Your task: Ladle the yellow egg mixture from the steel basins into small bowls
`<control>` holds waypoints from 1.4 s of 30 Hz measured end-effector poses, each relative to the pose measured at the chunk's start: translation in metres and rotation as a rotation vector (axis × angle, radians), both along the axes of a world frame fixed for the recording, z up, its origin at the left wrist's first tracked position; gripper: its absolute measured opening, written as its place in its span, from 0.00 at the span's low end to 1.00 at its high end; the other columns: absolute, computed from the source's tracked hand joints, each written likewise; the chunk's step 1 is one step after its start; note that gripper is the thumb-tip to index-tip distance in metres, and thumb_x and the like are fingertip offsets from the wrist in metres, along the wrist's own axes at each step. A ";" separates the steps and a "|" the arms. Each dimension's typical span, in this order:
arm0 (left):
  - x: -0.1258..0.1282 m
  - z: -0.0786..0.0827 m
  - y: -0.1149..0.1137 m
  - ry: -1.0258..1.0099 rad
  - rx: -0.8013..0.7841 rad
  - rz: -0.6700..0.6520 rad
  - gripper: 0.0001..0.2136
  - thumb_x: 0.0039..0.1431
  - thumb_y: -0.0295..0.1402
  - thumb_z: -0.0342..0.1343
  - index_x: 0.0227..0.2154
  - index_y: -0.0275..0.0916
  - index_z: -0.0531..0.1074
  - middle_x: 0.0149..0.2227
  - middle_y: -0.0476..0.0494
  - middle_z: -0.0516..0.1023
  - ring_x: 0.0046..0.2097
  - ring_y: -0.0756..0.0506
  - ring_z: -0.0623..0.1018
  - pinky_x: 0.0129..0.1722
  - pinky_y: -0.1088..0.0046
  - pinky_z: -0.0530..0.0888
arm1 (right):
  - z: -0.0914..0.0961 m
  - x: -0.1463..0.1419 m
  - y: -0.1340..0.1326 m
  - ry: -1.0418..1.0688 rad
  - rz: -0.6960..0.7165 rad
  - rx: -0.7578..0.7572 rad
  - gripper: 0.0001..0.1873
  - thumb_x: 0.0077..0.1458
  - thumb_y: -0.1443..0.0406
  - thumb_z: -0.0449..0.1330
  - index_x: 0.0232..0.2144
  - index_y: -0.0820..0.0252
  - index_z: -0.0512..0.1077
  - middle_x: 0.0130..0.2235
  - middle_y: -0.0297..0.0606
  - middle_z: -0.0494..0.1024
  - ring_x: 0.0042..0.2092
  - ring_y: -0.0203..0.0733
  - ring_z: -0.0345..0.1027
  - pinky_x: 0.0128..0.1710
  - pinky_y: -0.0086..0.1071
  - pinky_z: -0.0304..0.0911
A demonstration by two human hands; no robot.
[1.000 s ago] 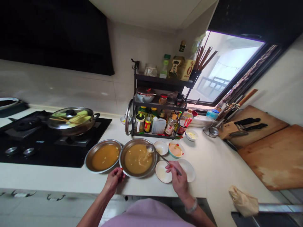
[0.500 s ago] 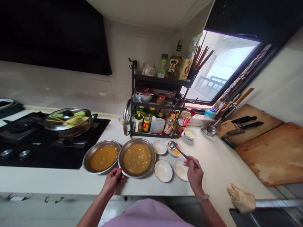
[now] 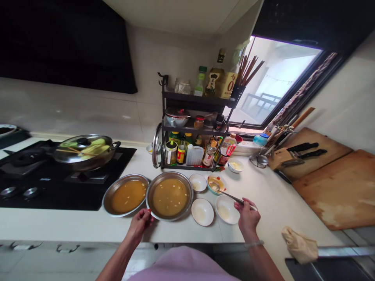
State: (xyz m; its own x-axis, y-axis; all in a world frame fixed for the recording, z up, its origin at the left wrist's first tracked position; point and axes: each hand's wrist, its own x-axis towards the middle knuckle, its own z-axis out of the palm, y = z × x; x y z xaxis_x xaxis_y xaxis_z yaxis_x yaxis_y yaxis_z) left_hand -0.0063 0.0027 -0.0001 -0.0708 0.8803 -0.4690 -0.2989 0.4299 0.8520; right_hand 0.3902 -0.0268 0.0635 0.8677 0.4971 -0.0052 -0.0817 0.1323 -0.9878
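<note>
My right hand (image 3: 248, 218) is closed round the handle of a metal spoon (image 3: 234, 198). The spoon's bowl end dips into a small teal-rimmed bowl (image 3: 209, 187) with orange-red contents. With fingers pinched at its near left rim, my left hand (image 3: 141, 223) grips a steel basin (image 3: 190, 201) of brownish broth with pale bits floating in it. A second steel basin (image 3: 106, 203) of orange-brown liquid stands to its left. Between the right-hand basin and the spoon hand are white bowls: a small one (image 3: 198, 178), a nearer one (image 3: 202, 222) and one under the spoon handle (image 3: 231, 219).
A lidded wok (image 3: 84, 156) sits on the black hob (image 3: 55, 187). Behind the basins stands a black spice rack (image 3: 190, 128) full of bottles and jars. Cutting boards (image 3: 340, 187) and a knife block (image 3: 283, 157) are at the right, with a cloth (image 3: 300, 245) near the sink edge.
My right hand has moved right and slightly nearer to me. The spoon's bowl end has lowered into the teal-rimmed bowl. My left hand has stayed at the basin rim.
</note>
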 end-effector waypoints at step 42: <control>0.001 0.009 -0.001 0.019 0.016 -0.014 0.20 0.33 0.47 0.64 0.20 0.39 0.64 0.16 0.52 0.70 0.19 0.53 0.67 0.21 0.78 0.63 | 0.041 -0.072 -0.015 -0.721 0.525 0.152 0.11 0.59 0.63 0.51 0.40 0.58 0.71 0.33 0.39 0.76 0.32 0.39 0.72 0.32 0.35 0.71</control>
State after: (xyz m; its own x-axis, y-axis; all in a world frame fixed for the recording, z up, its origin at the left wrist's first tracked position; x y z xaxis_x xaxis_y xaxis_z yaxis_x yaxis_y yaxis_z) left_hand -0.0054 0.0017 0.0091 -0.0667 0.8888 -0.4535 -0.2766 0.4202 0.8642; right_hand 0.3182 -0.0414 0.1045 0.2967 0.7806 0.5501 0.4636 0.3859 -0.7976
